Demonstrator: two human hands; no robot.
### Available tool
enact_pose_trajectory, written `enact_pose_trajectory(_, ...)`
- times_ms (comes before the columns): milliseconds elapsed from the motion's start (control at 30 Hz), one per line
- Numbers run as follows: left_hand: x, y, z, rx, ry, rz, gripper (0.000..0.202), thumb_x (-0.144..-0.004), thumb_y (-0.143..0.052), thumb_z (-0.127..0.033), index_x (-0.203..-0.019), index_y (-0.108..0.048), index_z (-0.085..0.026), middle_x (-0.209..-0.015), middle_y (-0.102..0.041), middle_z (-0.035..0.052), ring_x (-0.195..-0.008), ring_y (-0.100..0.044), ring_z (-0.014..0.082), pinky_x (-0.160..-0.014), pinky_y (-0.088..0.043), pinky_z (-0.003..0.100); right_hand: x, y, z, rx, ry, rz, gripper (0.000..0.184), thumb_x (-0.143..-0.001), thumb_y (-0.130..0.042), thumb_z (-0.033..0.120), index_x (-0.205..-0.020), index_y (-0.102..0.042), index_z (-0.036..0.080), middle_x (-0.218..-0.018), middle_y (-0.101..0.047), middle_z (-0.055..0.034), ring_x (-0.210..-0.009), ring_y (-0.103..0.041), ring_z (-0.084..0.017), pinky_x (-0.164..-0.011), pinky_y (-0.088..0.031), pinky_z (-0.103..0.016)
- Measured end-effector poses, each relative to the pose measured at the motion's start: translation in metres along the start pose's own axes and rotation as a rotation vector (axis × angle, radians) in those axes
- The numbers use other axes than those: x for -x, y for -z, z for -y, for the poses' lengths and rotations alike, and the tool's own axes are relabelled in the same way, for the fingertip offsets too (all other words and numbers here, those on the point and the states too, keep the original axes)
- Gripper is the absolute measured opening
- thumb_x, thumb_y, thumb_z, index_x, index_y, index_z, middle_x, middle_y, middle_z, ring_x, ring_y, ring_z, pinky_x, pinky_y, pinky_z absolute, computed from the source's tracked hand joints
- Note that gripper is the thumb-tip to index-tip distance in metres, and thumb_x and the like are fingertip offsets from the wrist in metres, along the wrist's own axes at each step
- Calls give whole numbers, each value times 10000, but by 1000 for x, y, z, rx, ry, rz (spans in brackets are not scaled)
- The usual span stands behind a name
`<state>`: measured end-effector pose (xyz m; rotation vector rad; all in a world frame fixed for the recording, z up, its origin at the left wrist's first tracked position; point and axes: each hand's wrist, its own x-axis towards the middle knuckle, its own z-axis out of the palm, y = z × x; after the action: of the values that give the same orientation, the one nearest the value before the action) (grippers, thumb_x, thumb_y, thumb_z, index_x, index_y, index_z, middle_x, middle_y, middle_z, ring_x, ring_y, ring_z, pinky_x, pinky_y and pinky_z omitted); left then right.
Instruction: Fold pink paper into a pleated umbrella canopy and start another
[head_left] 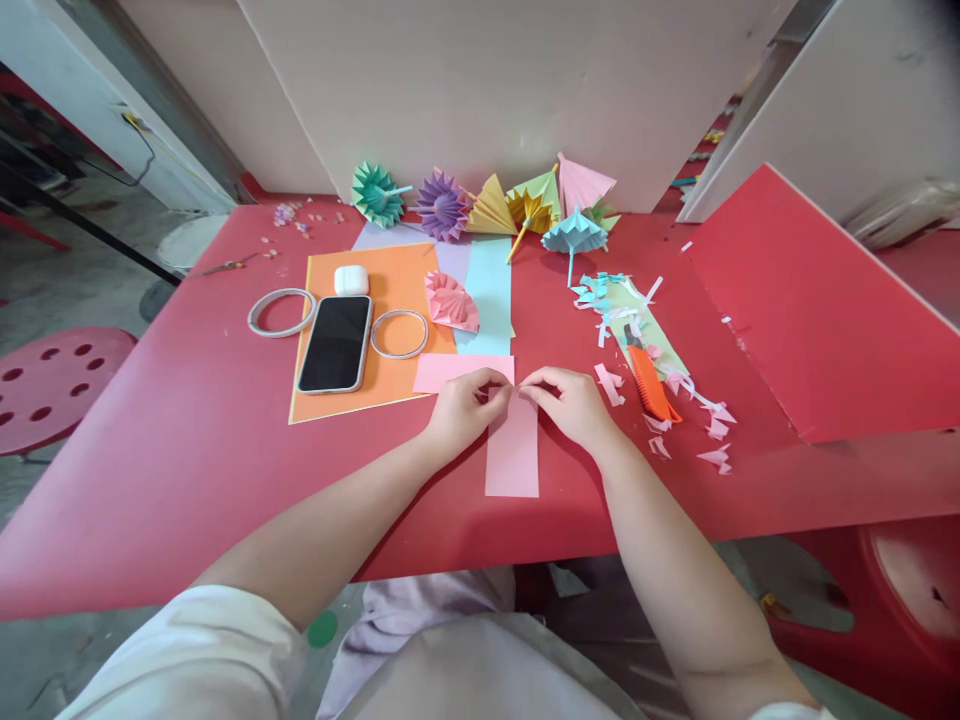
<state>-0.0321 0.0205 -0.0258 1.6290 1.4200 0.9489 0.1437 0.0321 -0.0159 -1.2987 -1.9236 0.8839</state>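
Observation:
Both hands meet over the front middle of the red table. My left hand (469,410) is pinched, thumb against forefinger, its tips close to those of my right hand (570,405), which is pinched too. Whatever lies between the fingertips is too small to make out. Beneath them a pink paper strip (513,465) runs toward the table's front edge. A second pink strip (450,373) lies crosswise behind my left hand. Farther back sits a pleated pink paper fan (452,302) on blue paper (489,285).
On orange paper (330,412) lie a phone (336,345), a white case (351,281) and a tape roll (400,334); another roll (281,313) is left. Folded paper umbrellas (575,235) line the back. An orange cutter (651,385) lies among scraps (611,384) at right, before a red board (825,320).

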Motion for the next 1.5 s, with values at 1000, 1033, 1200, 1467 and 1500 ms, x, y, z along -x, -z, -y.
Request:
enact_pose_trajectory(1000,-1,1,-1,138,65,32,193,-794,-538,-334,-776,-621,-160,-644,-619,6,-581,-552,113,-586,-455,237,0,2,-5,-139,-56,-59,196,-804,-565,281,-991,-618,262,-882,-663,-7,-857,-636,-149,-784,-507,-302)
enact_pose_trajectory(1033,-1,1,-1,137,63,39,179,-788,-535,-318,-783,-621,-162,-643,-619,4,-586,-557,114,-589,-456,237,0,1,-4,-140,-54,-55,181,-802,-566,274,-972,-629,263,-889,-666,-7,-866,-635,-150,-797,-506,-309)
enact_pose_trajectory(1200,-2,0,1,141,71,26,115,-743,-544,-264,-766,-600,-167,-690,-634,5,-611,-579,119,-588,-467,238,0,5,-3,-145,-43,-78,140,-798,-576,264,-919,-646,259,-911,-679,-8,-883,-637,-158,-805,-508,-319)
enact_pose_trajectory(1467,-4,0,5,292,116,12,198,-808,-514,-356,-847,-542,-164,-792,-663,51,-723,-651,149,-605,-510,252,0,14,-4,-128,-28,-215,103,-829,-546,272,-866,-636,236,-902,-675,-16,-866,-632,-162,-797,-505,-321)
enact_pose_trajectory(1500,-4,0,4,332,110,26,223,-809,-522,-358,-927,-540,-170,-825,-661,47,-734,-649,140,-616,-512,250,0,13,-3,-122,-21,-218,113,-836,-540,276,-869,-640,237,-903,-675,-18,-874,-630,-164,-804,-503,-325)
